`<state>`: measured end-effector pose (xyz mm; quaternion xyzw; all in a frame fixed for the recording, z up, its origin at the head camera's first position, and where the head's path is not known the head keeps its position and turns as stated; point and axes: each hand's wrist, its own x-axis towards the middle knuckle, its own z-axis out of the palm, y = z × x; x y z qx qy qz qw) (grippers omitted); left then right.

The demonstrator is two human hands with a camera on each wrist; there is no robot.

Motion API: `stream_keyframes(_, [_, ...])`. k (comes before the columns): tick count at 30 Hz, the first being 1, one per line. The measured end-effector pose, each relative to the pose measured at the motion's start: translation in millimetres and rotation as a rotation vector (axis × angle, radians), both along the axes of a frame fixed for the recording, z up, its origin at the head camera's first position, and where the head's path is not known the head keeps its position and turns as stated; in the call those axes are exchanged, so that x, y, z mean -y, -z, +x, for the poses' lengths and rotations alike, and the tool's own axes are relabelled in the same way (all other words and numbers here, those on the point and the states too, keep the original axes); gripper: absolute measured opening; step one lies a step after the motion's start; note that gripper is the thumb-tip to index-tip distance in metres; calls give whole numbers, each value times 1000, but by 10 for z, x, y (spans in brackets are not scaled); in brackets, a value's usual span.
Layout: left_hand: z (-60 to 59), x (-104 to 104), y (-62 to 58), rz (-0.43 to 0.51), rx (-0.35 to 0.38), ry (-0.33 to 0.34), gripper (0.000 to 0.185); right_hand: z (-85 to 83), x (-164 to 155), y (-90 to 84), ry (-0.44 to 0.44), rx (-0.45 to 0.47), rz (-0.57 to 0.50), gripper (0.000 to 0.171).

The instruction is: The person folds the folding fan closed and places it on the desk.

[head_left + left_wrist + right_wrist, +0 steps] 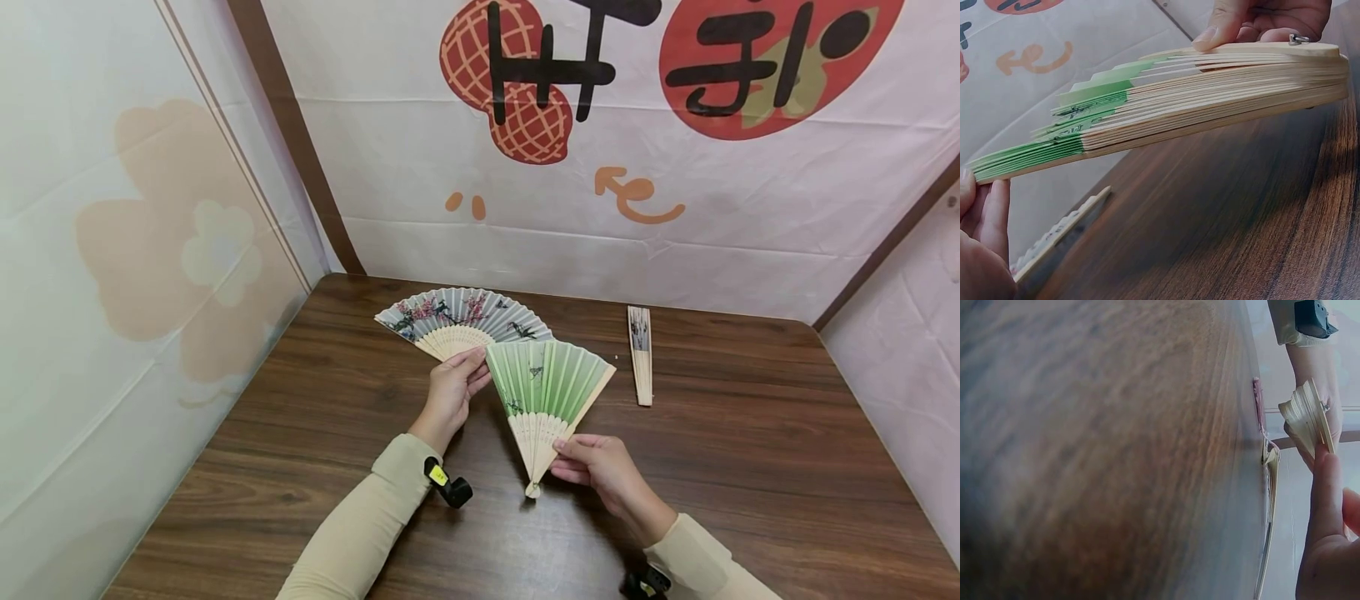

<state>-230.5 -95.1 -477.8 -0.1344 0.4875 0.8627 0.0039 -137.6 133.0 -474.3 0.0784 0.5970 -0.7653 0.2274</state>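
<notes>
Two hands hold the green fan [549,390] half spread above the bench [750,467]: the right hand [600,468] pinches the ribs near the pivot, the left hand [452,390] grips its left edge. Just behind lies a grey fan [461,321], spread; a folded fan [641,354] lies to the right.

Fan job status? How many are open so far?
Done: grey fan lies fully spread on the table. In hand: green fan, partly spread, left hand pinching its left edge, right hand pinching the ribs near the pivot. Left: third fan lies folded by the wall.
</notes>
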Motion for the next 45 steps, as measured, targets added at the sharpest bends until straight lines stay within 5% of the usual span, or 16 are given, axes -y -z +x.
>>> stream_keyframes(9, [-1,-25,4,18,-22,22,18,-1,6,8,-4,3,-4,19])
stream_keyframes(18, [23,-59,-14,-43,-12,68,31,5,23,-11,-2,-9,11,16])
stream_keyframes(45, [11,-85,-36,-20,3,35,29,-7,35,93,10,20,-84,24])
